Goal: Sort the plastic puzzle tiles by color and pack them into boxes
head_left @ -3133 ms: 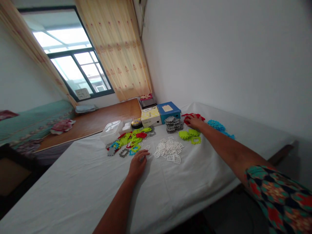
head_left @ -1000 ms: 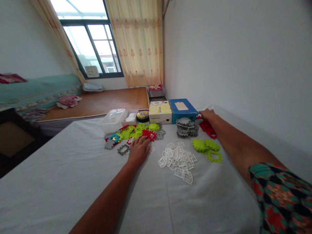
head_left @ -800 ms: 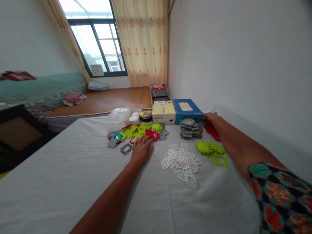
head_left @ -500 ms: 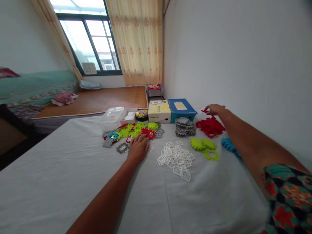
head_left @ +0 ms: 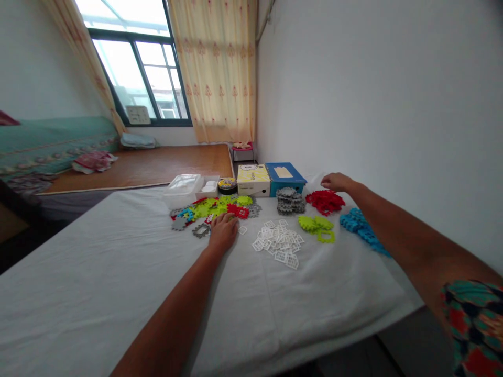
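Note:
My left hand lies flat with its fingers stretched out at the near edge of a mixed pile of toothed plastic pieces, in lime, red, grey and blue. A red piece is just past its fingertips, and a small white lattice piece lies beside it. My right hand hovers over the far edge of a heap of red pieces. Its fingers look loosely apart and no piece shows in them. White lattice pieces lie heaped between the two arms.
Stacked grey pieces, lime pieces and blue pieces stand on the right side. Behind are a clear plastic tub, a white container, a round tin, a yellow box and a blue box. A wall borders the right.
The red piece in my right hand has been let go over the red heap. My left hand stays in place, and the camera view has shifted, showing more of the table's near edge.

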A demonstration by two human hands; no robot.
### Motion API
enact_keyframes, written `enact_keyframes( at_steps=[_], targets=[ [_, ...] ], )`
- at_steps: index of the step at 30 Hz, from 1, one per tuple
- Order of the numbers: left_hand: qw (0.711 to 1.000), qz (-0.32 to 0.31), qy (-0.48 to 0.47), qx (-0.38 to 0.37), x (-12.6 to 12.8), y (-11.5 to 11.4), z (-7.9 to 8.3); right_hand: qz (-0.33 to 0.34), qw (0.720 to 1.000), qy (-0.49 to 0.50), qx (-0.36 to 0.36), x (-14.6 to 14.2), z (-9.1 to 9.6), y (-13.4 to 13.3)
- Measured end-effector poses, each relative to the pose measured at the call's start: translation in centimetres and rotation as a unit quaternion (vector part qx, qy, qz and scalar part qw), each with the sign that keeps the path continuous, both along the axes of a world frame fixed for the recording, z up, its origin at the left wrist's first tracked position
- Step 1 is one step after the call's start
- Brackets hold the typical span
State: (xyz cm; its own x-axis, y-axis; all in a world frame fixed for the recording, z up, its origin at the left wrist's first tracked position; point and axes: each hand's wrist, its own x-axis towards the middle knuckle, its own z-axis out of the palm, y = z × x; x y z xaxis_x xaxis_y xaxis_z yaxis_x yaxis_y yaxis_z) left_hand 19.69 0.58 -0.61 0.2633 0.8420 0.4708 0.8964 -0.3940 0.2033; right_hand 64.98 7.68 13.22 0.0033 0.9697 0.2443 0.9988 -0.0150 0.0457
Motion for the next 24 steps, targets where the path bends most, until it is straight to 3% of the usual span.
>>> enact_keyframes(
  at_steps=[2, 5, 8, 12, 16, 20, 24],
  targets=[
    [1.000, 0.004, 0.011, -0.009, 0.0, -0.1, 0.2, 0.078, 0.995, -0.009, -0.065, -3.0, -0.4, -1.0],
    [0.999, -0.017, 0.031, -0.036, -0.1, -0.1, 1.1, 0.248, 0.956, -0.022, -0.155, -8.8, -1.8, -2.8],
    [0.993, -0.053, 0.044, -0.095, -0.7, -0.1, 2.7, 0.345, 0.923, -0.004, -0.173, -14.8, -3.8, -4.5],
    [0.991, -0.034, 0.024, -0.130, -3.1, -1.1, 3.9, 0.363, 0.920, 0.042, -0.140, -21.1, -6.5, -4.6],
    [0.995, 0.049, -0.058, -0.061, -6.7, -2.5, 2.8, 0.359, 0.928, 0.065, -0.072, -25.2, -8.5, -2.5],
    [0.985, 0.101, -0.126, -0.061, -9.6, -2.7, 1.2, 0.371, 0.921, 0.058, -0.103, -27.2, -9.3, -0.7],
    [0.970, 0.151, -0.180, -0.056, -10.9, -2.1, 0.9, 0.355, 0.927, 0.059, -0.110, -27.7, -9.2, -0.5]
  ],
)
